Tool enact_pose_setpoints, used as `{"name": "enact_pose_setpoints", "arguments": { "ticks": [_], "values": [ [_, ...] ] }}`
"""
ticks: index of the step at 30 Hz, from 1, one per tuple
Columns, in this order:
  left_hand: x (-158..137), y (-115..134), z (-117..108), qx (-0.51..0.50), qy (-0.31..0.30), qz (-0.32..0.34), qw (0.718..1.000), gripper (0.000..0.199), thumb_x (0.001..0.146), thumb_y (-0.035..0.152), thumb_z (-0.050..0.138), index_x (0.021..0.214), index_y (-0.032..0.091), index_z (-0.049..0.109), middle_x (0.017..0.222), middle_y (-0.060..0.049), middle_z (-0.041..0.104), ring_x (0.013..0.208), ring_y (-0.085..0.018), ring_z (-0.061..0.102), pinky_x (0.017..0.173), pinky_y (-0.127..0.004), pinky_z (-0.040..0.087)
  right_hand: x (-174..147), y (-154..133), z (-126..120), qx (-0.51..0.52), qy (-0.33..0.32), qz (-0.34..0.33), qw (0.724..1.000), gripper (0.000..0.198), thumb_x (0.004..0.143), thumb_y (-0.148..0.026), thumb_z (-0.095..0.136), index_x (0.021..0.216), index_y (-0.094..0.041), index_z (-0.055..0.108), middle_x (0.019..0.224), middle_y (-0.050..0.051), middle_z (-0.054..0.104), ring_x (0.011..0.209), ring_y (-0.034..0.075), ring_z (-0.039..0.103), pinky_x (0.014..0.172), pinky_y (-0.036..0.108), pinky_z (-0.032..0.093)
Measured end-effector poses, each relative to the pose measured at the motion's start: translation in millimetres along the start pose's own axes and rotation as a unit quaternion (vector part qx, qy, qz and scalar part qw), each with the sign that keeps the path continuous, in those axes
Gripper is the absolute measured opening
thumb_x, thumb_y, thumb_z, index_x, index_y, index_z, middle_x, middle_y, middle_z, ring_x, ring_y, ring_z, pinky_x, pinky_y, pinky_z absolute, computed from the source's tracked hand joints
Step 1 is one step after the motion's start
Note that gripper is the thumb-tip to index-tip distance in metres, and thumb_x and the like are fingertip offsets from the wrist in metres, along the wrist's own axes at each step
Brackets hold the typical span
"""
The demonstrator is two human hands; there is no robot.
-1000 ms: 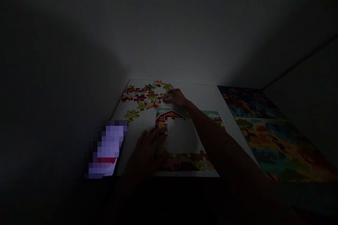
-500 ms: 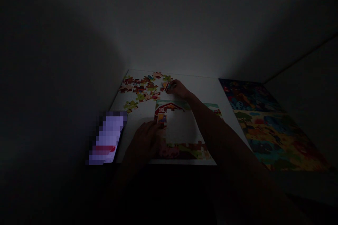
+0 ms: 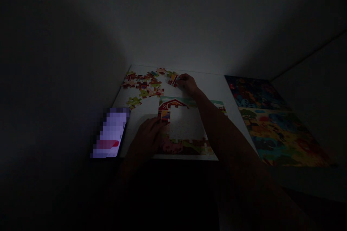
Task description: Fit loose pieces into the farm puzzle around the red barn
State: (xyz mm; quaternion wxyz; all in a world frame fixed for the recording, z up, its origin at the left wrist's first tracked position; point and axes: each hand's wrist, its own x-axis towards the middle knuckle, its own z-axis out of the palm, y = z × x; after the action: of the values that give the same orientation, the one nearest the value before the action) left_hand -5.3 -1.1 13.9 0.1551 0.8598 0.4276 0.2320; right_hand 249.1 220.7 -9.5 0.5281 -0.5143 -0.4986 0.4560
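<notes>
Dim grey walls (image 3: 176,25) are seen behind a white tabletop (image 3: 211,85), most detail being lost to shadow. At far left, a phone (image 3: 112,130) with lit, pixelated screen is noted along the table's edge. Beyond it, loose jigsaw pieces (image 3: 142,81) are scattered towards the back left corner, red, brown, pink and green, some overlapped; a green pair is set nearest the phone. Next, the left hand (image 3: 150,130) is laid palm down, fingers extended, fingertips rested at the left side of a farm-scene puzzle (image 3: 173,146); nothing is seen gripped by it. Puzzle is joined as a border around a pale middle: red barn at upper left, pink pig along the near edge. Behind its far edge, a striped jigsaw piece (image 3: 174,80), red, white and yellow, is pinched between thumb and fingers of the right hand (image 3: 188,83), beside the loose heap; whether the table is touched by it cannot be told. Puzzle's right part is covered by the right forearm (image 3: 225,130). At far right, a dark blue picture (image 3: 257,92) is placed behind a yellow animal picture (image 3: 282,133).
</notes>
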Motion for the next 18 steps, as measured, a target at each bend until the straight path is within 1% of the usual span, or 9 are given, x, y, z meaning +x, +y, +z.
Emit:
{"name": "enact_pose_setpoints", "arguments": {
  "ticks": [4, 8, 11, 14, 18],
  "values": [
    [-2, 1, -1, -0.016, 0.007, -0.002, 1.0, 0.041, 0.095, 0.015, 0.037, 0.133, 0.02, 0.052, 0.14, -0.009, 0.051, 0.13, -0.022, 0.046, 0.111, -0.047, 0.039, -5, -4, -3, 0.013, 0.027, 0.013, 0.999, 0.025, 0.056, -0.022, 0.068, 0.077, -0.02, 0.054, 0.069, -0.006, 0.055, 0.063, 0.01, 0.051, 0.064, 0.026, 0.043],
    [-5, 0, 2, 0.002, 0.04, 0.001, 0.999, 0.035, 0.098, 0.02, 0.037, 0.125, 0.018, 0.058, 0.133, -0.01, 0.057, 0.126, -0.023, 0.05, 0.108, -0.047, 0.043, -10, -7, -1, 0.032, 0.035, 0.015, 0.999, 0.024, 0.056, -0.025, 0.067, 0.076, -0.02, 0.054, 0.07, -0.005, 0.058, 0.064, 0.012, 0.054, 0.062, 0.025, 0.042],
    [-6, -2, 5, 0.014, 0.058, 0.01, 0.998, 0.033, 0.098, 0.021, 0.038, 0.122, 0.019, 0.061, 0.131, -0.01, 0.059, 0.124, -0.024, 0.052, 0.106, -0.047, 0.045, -12, -11, 1, 0.031, 0.032, 0.019, 0.999, 0.024, 0.057, -0.027, 0.066, 0.079, -0.021, 0.057, 0.07, -0.004, 0.062, 0.063, 0.012, 0.056, 0.061, 0.025, 0.042],
    [-6, -5, 8, 0.019, 0.067, 0.014, 0.997, 0.034, 0.097, 0.02, 0.039, 0.122, 0.021, 0.062, 0.13, -0.009, 0.06, 0.122, -0.023, 0.054, 0.105, -0.047, 0.047, -13, -13, 0, 0.039, 0.023, 0.019, 0.999, 0.028, 0.059, -0.027, 0.064, 0.086, -0.021, 0.063, 0.074, -0.002, 0.067, 0.065, 0.013, 0.059, 0.062, 0.026, 0.044],
    [-5, -7, 10, 0.028, 0.081, 0.022, 0.996, 0.034, 0.096, 0.021, 0.041, 0.122, 0.023, 0.062, 0.128, -0.008, 0.061, 0.12, -0.023, 0.056, 0.103, -0.045, 0.049, -13, -11, -5, 0.079, 0.018, 0.019, 0.997, 0.038, 0.06, -0.025, 0.062, 0.097, -0.02, 0.066, 0.076, -0.001, 0.071, 0.069, 0.015, 0.063, 0.069, 0.027, 0.047]
  ]
}}
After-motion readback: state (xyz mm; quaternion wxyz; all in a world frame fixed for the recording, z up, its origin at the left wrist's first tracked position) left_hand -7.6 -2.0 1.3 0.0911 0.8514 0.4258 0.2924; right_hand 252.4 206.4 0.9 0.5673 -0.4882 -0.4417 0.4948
